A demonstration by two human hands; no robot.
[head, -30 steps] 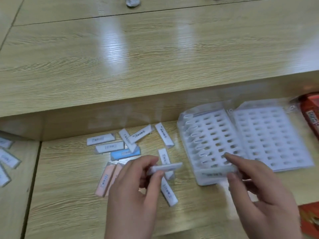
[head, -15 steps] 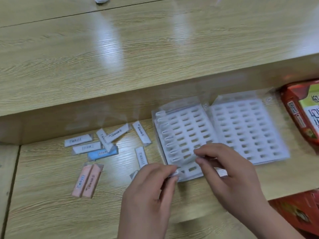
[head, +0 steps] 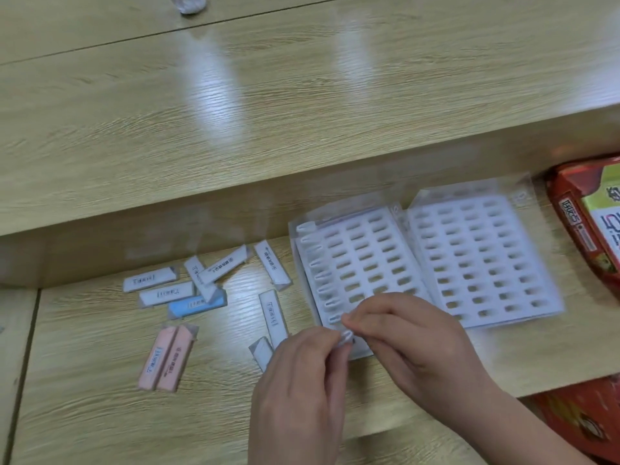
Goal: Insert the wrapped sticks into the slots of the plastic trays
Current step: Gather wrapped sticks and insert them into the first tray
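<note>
Left hand [head: 302,391], right hand [head: 416,344] pinch wrapped stick [head: 347,337] over left tray [head: 389,245] near corner; insertion apparently underway, next needs slot alignment, push.

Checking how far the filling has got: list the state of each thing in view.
left tray, flat, only its left column filled.
right tray, flat, slots empty.
left hand, pinches a white stick at the left tray's near corner.
right hand, fingers curled there, grip unclear.
loose sticks, lying left of the trays.
red packet, lying at right.
</note>
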